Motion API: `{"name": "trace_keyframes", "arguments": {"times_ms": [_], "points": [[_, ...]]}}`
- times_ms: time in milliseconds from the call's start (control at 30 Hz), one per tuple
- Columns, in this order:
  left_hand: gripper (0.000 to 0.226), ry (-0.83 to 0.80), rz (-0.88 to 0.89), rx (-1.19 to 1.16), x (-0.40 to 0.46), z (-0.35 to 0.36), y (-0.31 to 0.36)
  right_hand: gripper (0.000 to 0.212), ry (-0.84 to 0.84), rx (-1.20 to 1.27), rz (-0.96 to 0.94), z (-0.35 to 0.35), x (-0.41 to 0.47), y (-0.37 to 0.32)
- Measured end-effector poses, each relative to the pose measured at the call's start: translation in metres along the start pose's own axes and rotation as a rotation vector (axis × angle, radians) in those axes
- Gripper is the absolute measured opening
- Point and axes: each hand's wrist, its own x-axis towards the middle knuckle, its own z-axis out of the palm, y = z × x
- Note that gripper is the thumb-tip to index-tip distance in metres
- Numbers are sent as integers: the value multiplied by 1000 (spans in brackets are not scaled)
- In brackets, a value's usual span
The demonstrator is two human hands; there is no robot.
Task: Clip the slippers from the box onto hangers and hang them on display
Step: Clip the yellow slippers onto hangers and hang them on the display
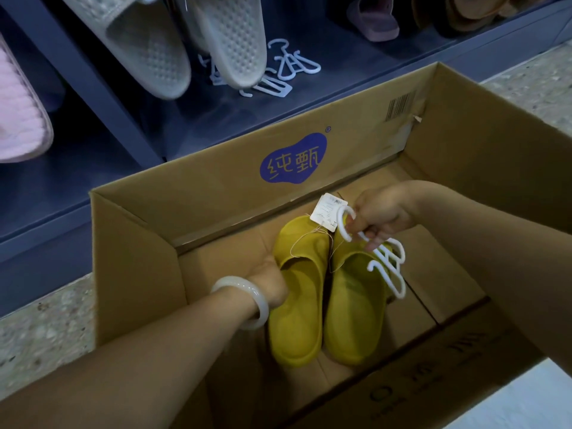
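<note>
the two slippers (325,292) on the box floor are mustard yellow and plain. the box (483,144) is brown cardboard with a blue blob logo (293,158) bearing pale characters and a black barcode (400,105) on its far wall. the hanger (387,261) is white, the tag (328,212) white, the bangle (244,300) milky white. the hanging grey slippers (192,44) carry a dotted pattern; the one (18,119) at the left edge is pink and ribbed.

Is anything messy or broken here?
Nothing is broken. A few spare white hangers lie in a loose jumble on the dark shelf under the grey slippers. The box has a small tear near its barcode.
</note>
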Motion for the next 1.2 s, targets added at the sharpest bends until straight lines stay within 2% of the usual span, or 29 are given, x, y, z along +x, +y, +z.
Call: {"name": "trace_keyframes", "arguments": {"times_ms": [67,200,333,400,500,600,733,867,1000,1067,1133,1200], "points": [[57,36,38,-32,2,-6,3,8,31,9,-32,1,0,-6],[59,83,115,-88,-2,-15,15,22,115,-2,-143,2,-5,-14],[43,172,227,-152,5,-15,25,25,130,201,-227,9,-7,-20],[34,245,277,-235,6,-17,28,22,126,307,-206,20,-2,-22],[35,285,206,-297,9,-21,28,19,108,404,-82,44,8,-17],[31,190,153,-187,18,-18,19,13,40,382,-9,59,13,-12],[36,62,211,-92,21,-11,11,2,95,302,-66,59,16,-11],[35,74,270,-74,22,-13,11,8,86,351,-61,57,18,-13],[43,16,324,-105,23,-12,9,35,73,613,25,49,22,-7],[47,2,347,-132,26,-12,9,29,45,629,78,46,19,-6],[52,-23,350,-134,29,-13,11,7,63,578,76,44,21,-4],[53,-47,361,-113,30,-12,15,19,150,533,26,39,25,-3]]}}
